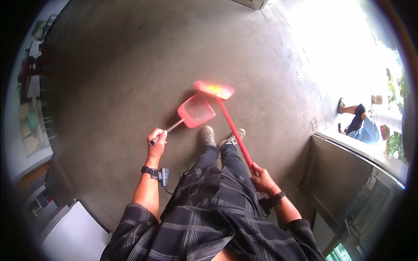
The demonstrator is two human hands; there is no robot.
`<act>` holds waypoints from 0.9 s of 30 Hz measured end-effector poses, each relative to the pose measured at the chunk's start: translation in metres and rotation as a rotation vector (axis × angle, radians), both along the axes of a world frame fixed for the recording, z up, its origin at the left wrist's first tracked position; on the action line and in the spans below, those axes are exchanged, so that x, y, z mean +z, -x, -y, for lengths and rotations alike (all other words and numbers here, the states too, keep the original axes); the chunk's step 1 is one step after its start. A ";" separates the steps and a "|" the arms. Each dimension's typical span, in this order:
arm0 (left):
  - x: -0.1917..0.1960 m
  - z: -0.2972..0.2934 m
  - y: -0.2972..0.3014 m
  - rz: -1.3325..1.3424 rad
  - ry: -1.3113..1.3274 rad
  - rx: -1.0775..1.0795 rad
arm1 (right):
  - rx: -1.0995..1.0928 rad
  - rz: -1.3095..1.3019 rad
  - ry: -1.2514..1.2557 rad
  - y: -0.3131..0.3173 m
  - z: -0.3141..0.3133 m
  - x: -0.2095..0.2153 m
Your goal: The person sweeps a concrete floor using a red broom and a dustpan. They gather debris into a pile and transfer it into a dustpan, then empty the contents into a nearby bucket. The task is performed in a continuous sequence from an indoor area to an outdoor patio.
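Observation:
My left hand (157, 137) is closed round the grey handle of a pink dustpan (197, 109), whose pan is at the floor in front of my shoes. Some dark specks show in the pan. In my right hand (262, 179) is the red stick of a broom (234, 126). The broom's head (214, 89), pink with a yellow patch, is smeared by motion just beyond the dustpan's far edge. Whether the head touches the dustpan I cannot tell.
Grey concrete floor (117, 65) spreads around my shoes (209, 135). A metal panel (344, 169) stands at the right, with a seated person (365, 128) beyond it near the bright opening. A white box-like top (74, 232) is at the lower left, dark red furniture (37, 63) at the far left.

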State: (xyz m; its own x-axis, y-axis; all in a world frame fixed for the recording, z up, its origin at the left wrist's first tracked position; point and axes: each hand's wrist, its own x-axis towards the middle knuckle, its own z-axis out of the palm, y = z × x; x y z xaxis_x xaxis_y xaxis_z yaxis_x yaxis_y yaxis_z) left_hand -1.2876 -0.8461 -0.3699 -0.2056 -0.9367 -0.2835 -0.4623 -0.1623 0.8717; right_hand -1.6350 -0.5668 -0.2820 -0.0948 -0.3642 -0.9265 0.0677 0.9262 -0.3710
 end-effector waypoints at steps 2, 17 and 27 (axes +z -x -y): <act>0.002 0.000 -0.004 0.017 0.005 0.031 | -0.008 0.116 -0.122 0.002 0.004 0.045; -0.012 0.004 -0.026 0.001 -0.123 0.080 | -0.263 0.065 -0.196 0.018 -0.012 0.038; -0.012 0.001 -0.032 -0.028 -0.243 0.141 | -0.237 0.184 -0.118 -0.015 -0.057 0.095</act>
